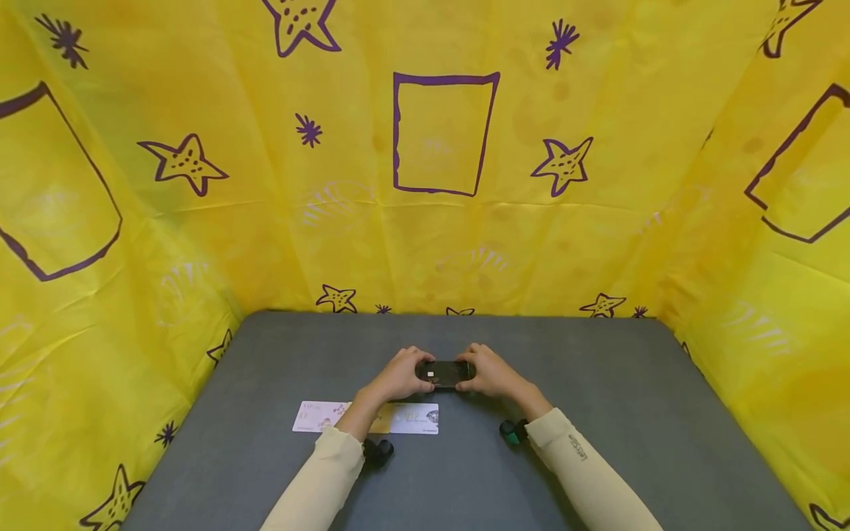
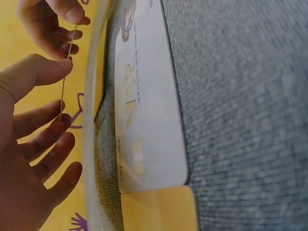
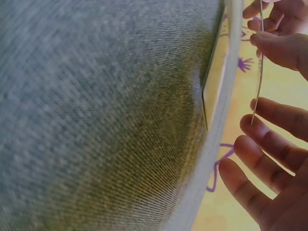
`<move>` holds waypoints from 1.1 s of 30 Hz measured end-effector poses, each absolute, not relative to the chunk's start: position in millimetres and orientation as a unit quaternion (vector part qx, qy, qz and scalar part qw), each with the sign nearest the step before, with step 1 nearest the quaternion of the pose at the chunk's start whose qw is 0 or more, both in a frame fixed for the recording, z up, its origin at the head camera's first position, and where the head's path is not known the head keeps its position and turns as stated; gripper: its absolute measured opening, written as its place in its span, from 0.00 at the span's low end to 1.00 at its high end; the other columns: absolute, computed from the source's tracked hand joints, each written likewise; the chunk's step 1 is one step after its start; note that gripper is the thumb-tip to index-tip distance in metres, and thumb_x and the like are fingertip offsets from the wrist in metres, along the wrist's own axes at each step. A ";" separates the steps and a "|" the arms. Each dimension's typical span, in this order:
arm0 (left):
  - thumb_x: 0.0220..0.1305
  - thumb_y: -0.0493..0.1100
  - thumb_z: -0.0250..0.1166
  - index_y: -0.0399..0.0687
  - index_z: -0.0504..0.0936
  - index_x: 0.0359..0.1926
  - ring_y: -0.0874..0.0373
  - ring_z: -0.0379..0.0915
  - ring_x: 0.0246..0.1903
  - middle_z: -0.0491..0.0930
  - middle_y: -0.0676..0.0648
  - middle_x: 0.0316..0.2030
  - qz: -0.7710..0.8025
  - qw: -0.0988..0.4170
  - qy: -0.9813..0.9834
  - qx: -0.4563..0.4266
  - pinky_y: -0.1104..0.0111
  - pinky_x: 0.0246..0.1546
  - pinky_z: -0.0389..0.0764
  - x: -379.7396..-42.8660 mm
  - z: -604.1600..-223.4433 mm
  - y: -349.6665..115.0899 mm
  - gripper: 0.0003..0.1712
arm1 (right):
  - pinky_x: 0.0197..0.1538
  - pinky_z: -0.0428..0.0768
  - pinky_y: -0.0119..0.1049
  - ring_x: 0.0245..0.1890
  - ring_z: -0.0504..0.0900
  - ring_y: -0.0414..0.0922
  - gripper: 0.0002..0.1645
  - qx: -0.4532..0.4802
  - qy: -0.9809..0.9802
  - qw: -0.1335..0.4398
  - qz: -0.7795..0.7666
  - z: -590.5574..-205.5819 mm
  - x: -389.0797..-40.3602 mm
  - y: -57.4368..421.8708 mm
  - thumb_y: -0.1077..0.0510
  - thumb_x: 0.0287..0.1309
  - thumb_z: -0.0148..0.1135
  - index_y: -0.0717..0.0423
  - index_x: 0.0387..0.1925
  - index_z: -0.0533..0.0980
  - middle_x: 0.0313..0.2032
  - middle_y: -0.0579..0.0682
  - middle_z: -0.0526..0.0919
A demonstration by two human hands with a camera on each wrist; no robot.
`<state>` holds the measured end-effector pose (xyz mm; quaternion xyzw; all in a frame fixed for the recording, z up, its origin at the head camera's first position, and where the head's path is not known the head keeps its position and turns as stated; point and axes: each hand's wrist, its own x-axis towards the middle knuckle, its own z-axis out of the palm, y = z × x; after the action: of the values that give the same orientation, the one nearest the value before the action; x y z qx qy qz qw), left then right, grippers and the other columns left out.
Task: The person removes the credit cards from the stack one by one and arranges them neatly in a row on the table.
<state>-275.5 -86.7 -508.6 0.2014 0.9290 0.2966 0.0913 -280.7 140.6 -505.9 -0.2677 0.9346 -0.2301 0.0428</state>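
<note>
Both hands hold one black VIP card [image 1: 446,375] above the grey table in the head view. My left hand [image 1: 401,375] pinches its left end between thumb and fingers; my right hand [image 1: 490,372] does the same at the right end. Seen edge-on, the card [image 2: 62,91] is a thin line in the left wrist view, and it looks just as thin in the right wrist view. Below the left forearm lies a row of cards: a pinkish-white card [image 1: 312,417], a yellow card [image 1: 381,422] partly hidden by the wrist, and a white VIP card [image 1: 417,418].
The grey cloth-covered table [image 1: 598,413] spreads around the hands. Yellow curtains [image 1: 438,243] with purple starfish drawings enclose it at the back and both sides. A dark wrist camera [image 1: 378,452] is strapped below the left hand, another [image 1: 511,433] below the right.
</note>
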 end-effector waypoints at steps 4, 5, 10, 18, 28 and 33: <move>0.52 0.47 0.73 0.46 0.78 0.57 0.49 0.67 0.51 0.75 0.44 0.51 0.304 0.087 0.928 0.200 0.54 0.53 0.71 -271.6 -505.7 -86.6 0.30 | 0.50 0.75 0.46 0.45 0.74 0.48 0.30 -0.273 0.932 0.032 -0.236 -499.8 -277.2 141.1 0.49 0.47 0.75 0.59 0.51 0.80 0.44 0.52 0.77; 0.52 0.47 0.73 0.46 0.78 0.57 0.49 0.67 0.51 0.75 0.44 0.51 0.305 0.085 0.927 0.200 0.54 0.53 0.71 -270.2 -504.8 -86.8 0.30 | 0.50 0.75 0.46 0.45 0.74 0.48 0.30 -0.274 0.932 0.030 -0.238 -498.7 -276.3 141.3 0.49 0.47 0.75 0.59 0.51 0.80 0.44 0.52 0.77; 0.51 0.46 0.73 0.44 0.78 0.57 0.48 0.67 0.52 0.75 0.43 0.51 0.308 0.079 0.926 0.204 0.53 0.55 0.71 -264.0 -501.4 -87.4 0.31 | 0.50 0.74 0.44 0.45 0.73 0.46 0.31 -0.277 0.932 0.026 -0.233 -496.0 -272.2 141.7 0.49 0.47 0.75 0.58 0.52 0.80 0.44 0.51 0.77; 0.51 0.44 0.73 0.42 0.77 0.58 0.47 0.67 0.53 0.75 0.42 0.50 0.312 0.070 0.924 0.209 0.53 0.56 0.70 -258.5 -500.4 -85.0 0.32 | 0.49 0.75 0.45 0.44 0.74 0.46 0.31 -0.270 0.932 0.023 -0.242 -490.9 -265.0 143.4 0.49 0.46 0.75 0.60 0.52 0.80 0.44 0.52 0.77; 0.51 0.45 0.74 0.43 0.78 0.58 0.49 0.67 0.51 0.75 0.44 0.50 0.317 0.073 0.924 0.201 0.53 0.54 0.71 -250.7 -499.7 -85.0 0.32 | 0.50 0.75 0.45 0.45 0.74 0.46 0.32 -0.271 0.932 0.022 -0.242 -492.6 -259.9 144.9 0.49 0.45 0.76 0.60 0.51 0.80 0.44 0.51 0.77; 0.50 0.45 0.75 0.44 0.78 0.57 0.50 0.66 0.51 0.75 0.44 0.50 0.318 0.067 0.924 0.203 0.53 0.53 0.71 -248.6 -499.1 -84.2 0.32 | 0.49 0.75 0.45 0.45 0.74 0.46 0.32 -0.274 0.931 0.015 -0.241 -494.3 -257.4 146.8 0.49 0.45 0.76 0.59 0.51 0.80 0.43 0.51 0.77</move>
<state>-248.6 -84.2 -499.1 0.2027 0.9236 0.3182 0.0672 -257.4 146.8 -494.3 -0.2739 0.9310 -0.2407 0.0147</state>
